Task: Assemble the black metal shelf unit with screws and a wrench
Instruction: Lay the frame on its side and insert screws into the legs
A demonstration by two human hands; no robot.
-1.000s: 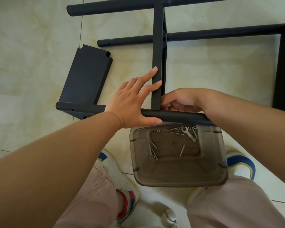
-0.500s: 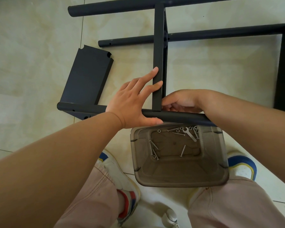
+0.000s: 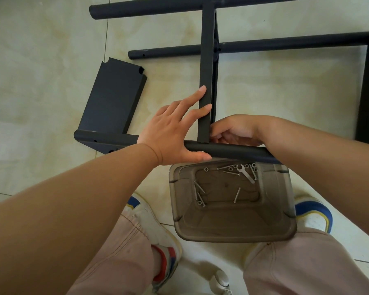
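Resting flat with fingers straight, the left hand (image 3: 175, 133) steadies the upright panel (image 3: 206, 81) against the near tube (image 3: 232, 151); the right hand (image 3: 235, 130) curls behind that joint, its hold hidden; wrench (image 3: 245, 173) and screws (image 3: 198, 192) lie in the bin (image 3: 232, 231)

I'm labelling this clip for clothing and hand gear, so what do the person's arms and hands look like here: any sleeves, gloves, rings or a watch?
Both forearms are bare all the way to the frame's edge, with no sleeves in view. The left hand and the right hand wear no gloves, and no rings, watch or wristband show on either. The right hand's fingers are partly hidden behind the black upright bar.
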